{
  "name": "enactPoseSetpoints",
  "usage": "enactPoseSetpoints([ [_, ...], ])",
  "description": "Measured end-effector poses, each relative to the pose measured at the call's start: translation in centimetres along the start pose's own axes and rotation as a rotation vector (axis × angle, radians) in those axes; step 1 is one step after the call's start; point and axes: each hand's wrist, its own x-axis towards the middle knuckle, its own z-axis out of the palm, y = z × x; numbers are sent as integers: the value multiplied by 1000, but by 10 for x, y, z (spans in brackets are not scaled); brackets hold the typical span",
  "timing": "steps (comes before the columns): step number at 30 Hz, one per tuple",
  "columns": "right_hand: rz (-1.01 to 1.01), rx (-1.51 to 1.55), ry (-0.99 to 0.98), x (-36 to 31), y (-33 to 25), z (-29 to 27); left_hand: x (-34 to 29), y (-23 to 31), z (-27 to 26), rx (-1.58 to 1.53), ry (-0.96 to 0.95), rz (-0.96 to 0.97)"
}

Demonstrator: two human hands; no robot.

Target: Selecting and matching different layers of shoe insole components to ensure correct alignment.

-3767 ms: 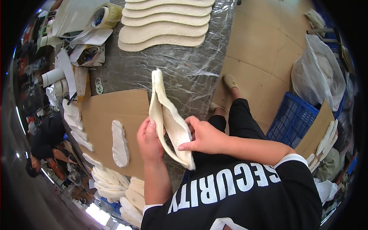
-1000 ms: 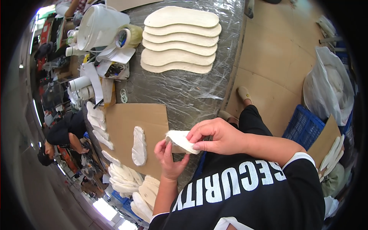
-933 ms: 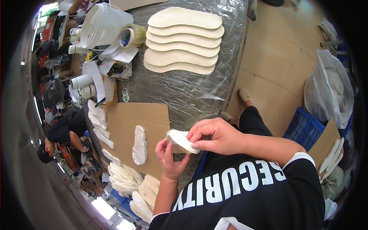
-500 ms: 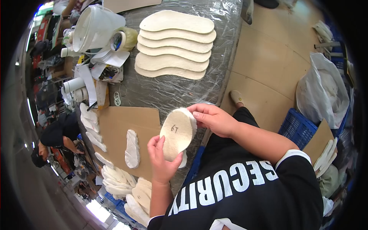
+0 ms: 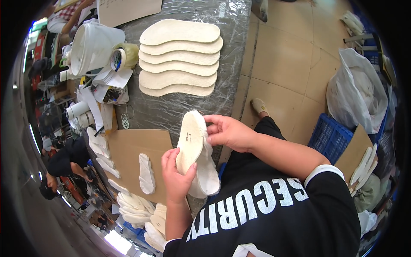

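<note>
Going left to right: over on the brown cardboard sheet (image 5: 128, 154) there's one small cream fleecy insole (image 5: 146, 174) lying flat by itself, with a heap of similar cream cut pieces (image 5: 132, 207) past the sheet's near edge. Next to that, the left hand (image 5: 176, 177) is closed around the lower end of a thin cream felt-like insole pair (image 5: 196, 154), held up in the air above the near edge of the counter (image 5: 171, 109), which is wrapped in grey plastic film. The right hand (image 5: 229, 132) pinches the top edge between thumb and fingertips, so both hands are busy on the same piece.

My read: these look super light and floppy, fuzzy on the edges, not slippery or fragile. Gripping at both ends like this seems smart, since a one-end hold would probably let it droop. Farther back on the counter sits a fanned row of five larger cream insoles (image 5: 180, 58).
</note>
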Motion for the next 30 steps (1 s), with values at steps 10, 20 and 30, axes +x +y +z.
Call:
enactPoseSetpoints([
  [10,-161,-473,302,6,30,-1,10,3,5,-371,3,-120],
  [20,-147,-292,210,3,36,-6,9,9,11,-83,-14,45],
  [30,-130,-256,163,-2,28,-1,8,6,13,-76,40,83],
])
